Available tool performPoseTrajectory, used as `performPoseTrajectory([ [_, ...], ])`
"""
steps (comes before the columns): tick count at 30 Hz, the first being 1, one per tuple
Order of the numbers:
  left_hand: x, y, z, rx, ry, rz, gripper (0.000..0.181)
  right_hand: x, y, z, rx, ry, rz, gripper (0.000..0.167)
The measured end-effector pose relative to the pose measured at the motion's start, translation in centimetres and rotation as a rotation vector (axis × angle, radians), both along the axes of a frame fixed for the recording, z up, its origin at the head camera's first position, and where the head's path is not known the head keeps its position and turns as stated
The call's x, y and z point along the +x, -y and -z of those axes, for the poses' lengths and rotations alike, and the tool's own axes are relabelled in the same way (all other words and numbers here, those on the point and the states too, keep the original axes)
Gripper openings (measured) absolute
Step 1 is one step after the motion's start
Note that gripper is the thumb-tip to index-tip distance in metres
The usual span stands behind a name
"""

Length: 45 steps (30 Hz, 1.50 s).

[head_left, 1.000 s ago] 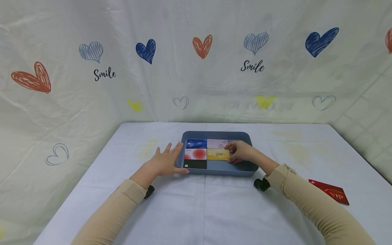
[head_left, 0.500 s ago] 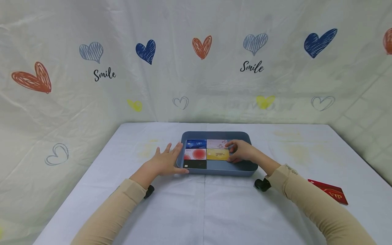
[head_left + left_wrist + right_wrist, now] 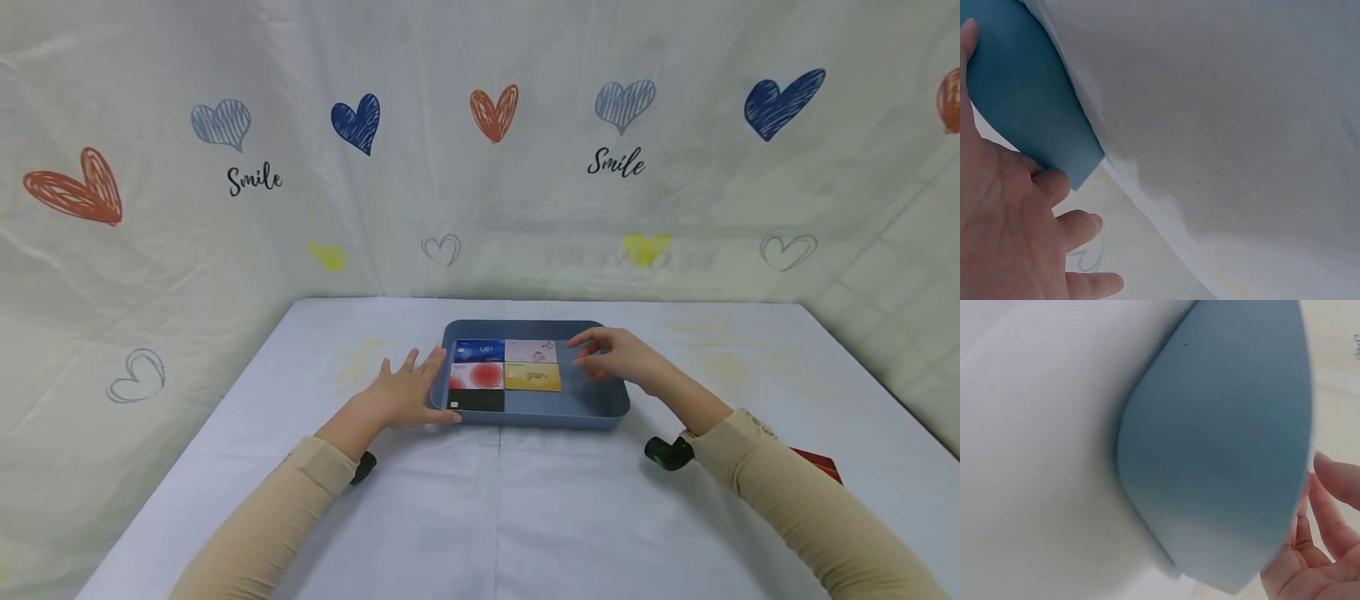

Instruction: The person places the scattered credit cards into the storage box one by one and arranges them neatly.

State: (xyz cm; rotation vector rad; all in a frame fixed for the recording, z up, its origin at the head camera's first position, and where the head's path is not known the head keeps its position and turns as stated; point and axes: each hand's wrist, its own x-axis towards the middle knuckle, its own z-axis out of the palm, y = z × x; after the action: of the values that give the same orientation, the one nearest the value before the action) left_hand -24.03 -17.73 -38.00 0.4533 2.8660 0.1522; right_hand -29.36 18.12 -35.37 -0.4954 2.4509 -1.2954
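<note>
A blue-grey tray (image 3: 570,407) sits on the white-covered table, with several cards laid flat in it. They are a blue VIP card (image 3: 480,350), a pale pink card (image 3: 531,351), a card with red circles (image 3: 477,376), a yellow card (image 3: 532,377) and a black card (image 3: 476,402). My left hand (image 3: 396,398), fingers spread, rests against the tray's left end; the left wrist view shows it beside the tray wall (image 3: 1029,94). Above the tray's right side, my right hand (image 3: 621,358) has loosely bent fingers and holds nothing. In the right wrist view, the tray wall (image 3: 1222,425) partly hides its fingers.
A red card (image 3: 823,463) lies on the table at the right, mostly hidden behind my right sleeve (image 3: 795,500). Dark wrist cameras (image 3: 669,453) hang under both wrists. A white curtain (image 3: 420,200) printed with hearts stands behind the table (image 3: 420,517).
My right hand has moved up and right, away from the yellow and pink cards. The right sleeve now covers more of the red card. My left hand has stayed at the tray.
</note>
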Motion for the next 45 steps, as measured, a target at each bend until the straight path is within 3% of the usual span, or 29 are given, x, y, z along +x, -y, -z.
performPoseTrajectory([
  [9,0.0,0.0,0.2,-0.002,-0.002,-0.006,0.117,1.6,-3.3,-0.3,-0.063,-0.007,0.046,0.045],
  [14,0.0,0.2,0.4,-0.003,-0.003,-0.011,0.117,2.4,-5.1,-0.2,-0.063,-0.088,0.008,0.038],
  [22,0.0,0.2,0.2,-0.016,-0.008,-0.011,0.116,4.0,-7.6,0.0,0.017,-0.243,-0.012,0.028],
  [36,0.1,0.1,-0.1,-0.005,-0.012,-0.015,0.116,5.2,-12.8,-0.6,0.144,-0.303,-0.015,0.031],
  [45,0.1,-0.1,0.0,-0.004,0.001,-0.019,0.115,5.6,-17.1,0.7,0.168,-0.324,-0.012,0.03],
])
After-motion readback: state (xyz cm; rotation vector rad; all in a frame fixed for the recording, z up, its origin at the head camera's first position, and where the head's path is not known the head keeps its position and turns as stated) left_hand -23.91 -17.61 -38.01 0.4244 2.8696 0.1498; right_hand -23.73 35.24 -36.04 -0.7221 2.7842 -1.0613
